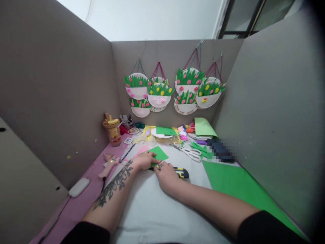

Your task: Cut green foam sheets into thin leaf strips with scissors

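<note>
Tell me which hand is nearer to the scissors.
Right. The right hand, holding the cutter, is to the near left of the scissors, apart from them; the left hand, on the small green sheet, is farther left.

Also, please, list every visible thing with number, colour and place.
Plate crafts: six or more, mostly white, hanging
Cup: one, brownish, back left
Glue gun: one, pink, left
Rounded object: one, white, far left
Scissors: one, white handles, centre
Cut strips: several, green, beside scissors
Blurred object: one, dark, right
Large sheet: one, green, right
Curled sheet: one, pale green, rear
Small sheet: one, green, centre
Cutter: one, black and yellow, centre
Cover: one, white, centre
Table: one, pink, below
Panels: several, grey, around
Small oddments: uncounted, mixed, mostly rear
Left hand: one, bare, on small sheet
Right hand: one, bare, at cutter
</note>
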Tool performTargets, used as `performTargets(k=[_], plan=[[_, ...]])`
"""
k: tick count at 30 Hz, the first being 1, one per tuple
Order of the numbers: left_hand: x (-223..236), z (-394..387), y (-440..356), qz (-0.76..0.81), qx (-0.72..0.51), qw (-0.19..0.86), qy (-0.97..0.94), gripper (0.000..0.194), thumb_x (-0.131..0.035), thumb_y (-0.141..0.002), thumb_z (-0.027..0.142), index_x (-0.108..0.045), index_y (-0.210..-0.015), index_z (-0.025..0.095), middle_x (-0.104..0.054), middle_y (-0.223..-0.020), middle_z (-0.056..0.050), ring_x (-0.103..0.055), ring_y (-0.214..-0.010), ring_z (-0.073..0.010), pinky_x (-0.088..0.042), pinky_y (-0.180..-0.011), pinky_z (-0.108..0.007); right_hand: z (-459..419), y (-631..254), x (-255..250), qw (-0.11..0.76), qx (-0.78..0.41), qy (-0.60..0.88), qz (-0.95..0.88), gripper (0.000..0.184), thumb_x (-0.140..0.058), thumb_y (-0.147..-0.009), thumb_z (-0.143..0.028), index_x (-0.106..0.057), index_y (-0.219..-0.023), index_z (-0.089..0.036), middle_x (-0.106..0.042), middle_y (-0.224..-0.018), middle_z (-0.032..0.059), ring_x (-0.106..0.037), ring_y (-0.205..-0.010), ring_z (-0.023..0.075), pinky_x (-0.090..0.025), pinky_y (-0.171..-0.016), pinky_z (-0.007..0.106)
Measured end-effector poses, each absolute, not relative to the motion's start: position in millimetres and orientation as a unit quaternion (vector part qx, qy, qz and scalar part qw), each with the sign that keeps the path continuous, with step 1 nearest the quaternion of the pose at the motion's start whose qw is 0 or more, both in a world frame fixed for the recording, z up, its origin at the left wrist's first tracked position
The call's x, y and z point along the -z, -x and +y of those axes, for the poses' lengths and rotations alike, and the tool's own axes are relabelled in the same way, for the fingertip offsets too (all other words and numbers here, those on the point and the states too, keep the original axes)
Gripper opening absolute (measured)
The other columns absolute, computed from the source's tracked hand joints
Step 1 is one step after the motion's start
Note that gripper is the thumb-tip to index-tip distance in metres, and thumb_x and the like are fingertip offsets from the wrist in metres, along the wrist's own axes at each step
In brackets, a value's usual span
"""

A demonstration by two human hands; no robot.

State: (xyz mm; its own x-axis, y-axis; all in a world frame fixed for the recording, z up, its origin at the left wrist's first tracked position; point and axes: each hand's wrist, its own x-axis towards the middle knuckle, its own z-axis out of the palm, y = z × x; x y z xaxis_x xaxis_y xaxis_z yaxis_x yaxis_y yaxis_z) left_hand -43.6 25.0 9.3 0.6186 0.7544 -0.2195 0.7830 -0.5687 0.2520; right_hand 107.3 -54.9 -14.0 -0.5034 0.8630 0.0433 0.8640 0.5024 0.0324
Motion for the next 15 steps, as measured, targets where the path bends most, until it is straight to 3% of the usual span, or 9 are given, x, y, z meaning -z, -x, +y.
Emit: performTargets(k=[3,7,12,15], plan=[[-11.3,23.9,43.4,0.424,0.084,0.155,-0.889,0.042,-0.049,-0.082,0.026,-0.057,-0.121,0.04,-0.041,-0.141,-0.002,-0.038,-0.124,-0.031,-0.033,-0.099,-0.046,-59.3,-98.2,10.6,0.013,0.022,0.48,-0.877,0.037,-0.039,-0.083,-0.01,-0.058,-0.115,-0.009,-0.057,-0.113,0.0222,-0.046,-0.107,0.0313,-0.036,-0.082,0.043],[-7.4,23.6,46.4,0.428,0.072,0.161,-0.886,0.044,-0.048,-0.082,0.024,-0.055,-0.122,0.04,-0.04,-0.142,-0.002,-0.034,-0.127,-0.0315,-0.03,-0.1,-0.047,-69.7,-99.3,7.0,0.017,0.019,0.417,-0.909,0.039,-0.049,-0.076,-0.014,-0.057,-0.115,-0.012,-0.059,-0.103,0.0181,-0.05,-0.096,0.0299,-0.037,-0.078,0.041],[0.3,28.9,56.1,0.398,-0.017,0.177,-0.9,0.041,-0.04,-0.086,0.022,-0.057,-0.121,0.035,-0.048,-0.136,0.0,-0.043,-0.121,-0.0216,-0.03,-0.102,-0.035,-69.2,-133.8,2.7,0.065,0.014,0.338,-0.939,0.04,-0.046,-0.082,-0.02,-0.055,-0.121,-0.02,-0.059,-0.102,0.0123,-0.05,-0.09,0.0247,-0.037,-0.076,0.036],[0.0,28.2,56.6,0.396,-0.067,0.165,-0.901,0.036,-0.041,-0.084,0.022,-0.063,-0.113,0.026,-0.056,-0.123,-0.004,-0.05,-0.112,-0.0193,-0.035,-0.097,-0.03,-53.2,-161.0,-2.6,0.12,0.018,0.421,-0.899,0.045,-0.044,-0.081,-0.014,-0.054,-0.124,-0.021,-0.059,-0.104,0.0118,-0.05,-0.094,0.0234,-0.036,-0.08,0.033]])
